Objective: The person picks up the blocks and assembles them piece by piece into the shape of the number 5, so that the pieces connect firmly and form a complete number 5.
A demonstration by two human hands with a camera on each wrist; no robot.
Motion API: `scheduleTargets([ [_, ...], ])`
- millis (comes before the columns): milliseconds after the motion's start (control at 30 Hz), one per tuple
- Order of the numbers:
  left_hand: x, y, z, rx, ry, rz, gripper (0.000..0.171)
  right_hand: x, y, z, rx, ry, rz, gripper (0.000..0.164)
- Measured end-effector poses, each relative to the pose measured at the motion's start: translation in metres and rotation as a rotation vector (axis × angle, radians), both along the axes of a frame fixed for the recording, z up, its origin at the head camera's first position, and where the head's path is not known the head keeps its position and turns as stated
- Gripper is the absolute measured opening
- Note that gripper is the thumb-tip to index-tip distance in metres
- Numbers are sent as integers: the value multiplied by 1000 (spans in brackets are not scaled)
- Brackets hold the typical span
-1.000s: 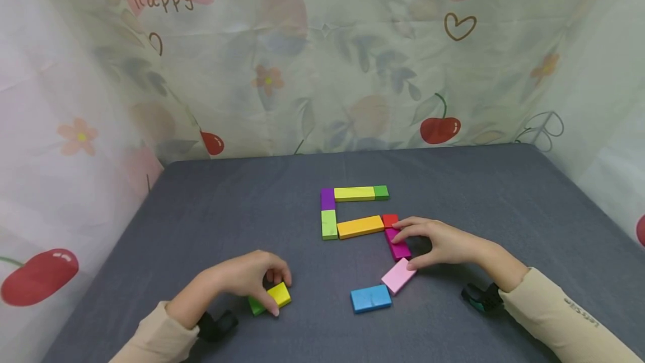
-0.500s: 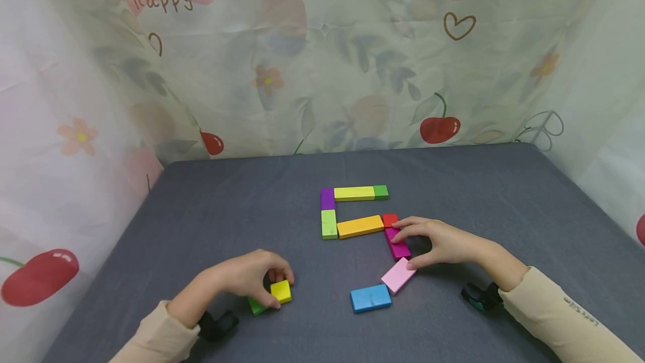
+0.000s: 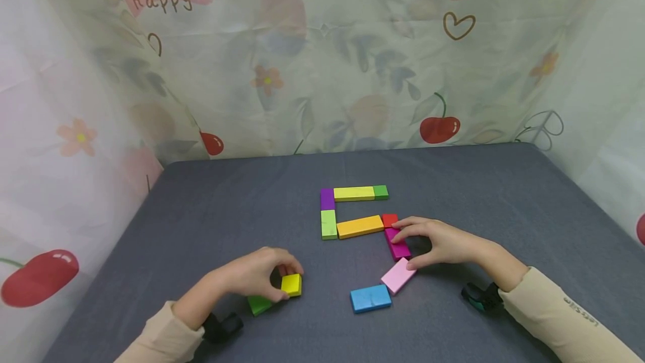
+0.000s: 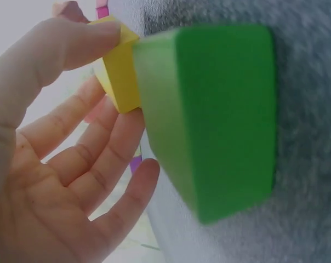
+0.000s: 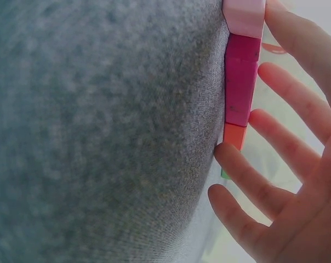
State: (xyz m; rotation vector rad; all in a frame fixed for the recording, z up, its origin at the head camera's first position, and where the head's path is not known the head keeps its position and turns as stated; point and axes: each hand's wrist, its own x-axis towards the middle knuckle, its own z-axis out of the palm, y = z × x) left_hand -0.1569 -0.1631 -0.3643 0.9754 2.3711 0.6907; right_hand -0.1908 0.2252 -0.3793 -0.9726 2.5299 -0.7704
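My left hand pinches a yellow block between thumb and fingers, low over the tabletop. A green block lies just behind it, close to the camera in the left wrist view. My right hand is at the row's right side, fingers spread and only slightly bent. Its thumb tip is at the pink block, and its fingertips touch along the magenta block. A red block adjoins the magenta one, partly hidden by the fingers. A blue block sits at the pink block's lower left corner.
The row continues through an orange block, a light green block, a purple block, a long yellow block and a small green block. A printed curtain stands behind the grey tabletop.
My left hand has slid the yellow block rightward and slightly away, off the green block's end, which now shows more. My right hand and the row of blocks have stayed put.
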Motion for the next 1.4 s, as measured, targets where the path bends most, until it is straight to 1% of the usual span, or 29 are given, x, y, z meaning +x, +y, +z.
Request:
scheduleTargets([
  [100, 2, 4, 1, 7, 14, 0, 33, 0, 0, 0, -1, 2, 1, 47],
  [500, 7, 19, 0, 37, 31, -17, 33, 0, 0, -1, -7, 3, 5, 46],
  [867, 9, 28, -2, 81, 42, 0, 35, 0, 0, -1, -6, 11, 5, 46],
  [1100, 11, 36, -4, 74, 66, 6, 35, 1, -1, 1, -2, 17, 2, 45],
  [1267, 12, 41, -6, 71, 48, -14, 34, 1, -1, 1, -2, 18, 3, 45],
  [1400, 15, 46, -6, 56, 54, -24, 35, 1, -1, 1, -1, 19, 3, 45],
])
